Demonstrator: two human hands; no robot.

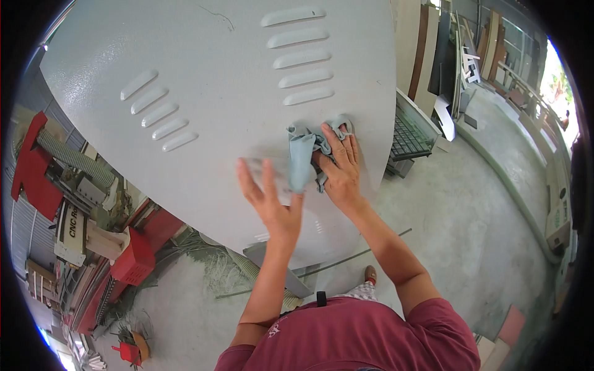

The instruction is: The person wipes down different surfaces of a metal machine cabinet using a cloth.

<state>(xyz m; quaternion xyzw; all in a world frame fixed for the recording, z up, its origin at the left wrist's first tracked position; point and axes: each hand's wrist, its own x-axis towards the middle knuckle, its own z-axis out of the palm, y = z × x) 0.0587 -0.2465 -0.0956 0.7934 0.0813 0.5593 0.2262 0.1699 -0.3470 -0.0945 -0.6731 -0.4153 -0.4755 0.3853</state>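
Note:
A crumpled light blue-green cloth (301,157) lies against a large light grey metal cabinet panel (216,80). My right hand (342,176) presses on the cloth, its fingers partly tucked into the folds, so the fingertips are partly hidden. Just left of the cloth, my left hand (273,207) is held with its fingers spread and holds nothing; those fingers are slightly blurred. Beyond my hands, the panel carries two groups of raised louvre vents, a right group (303,59) and a left group (159,114).
A red CNC machine (133,256) with a ribbed grey hose (77,157) stands to the left. At right, a keyboard (408,136) sits on a tray beside the cabinet. Boards (427,55) lean at the back right. A long hose or pipe (510,185) runs along the floor.

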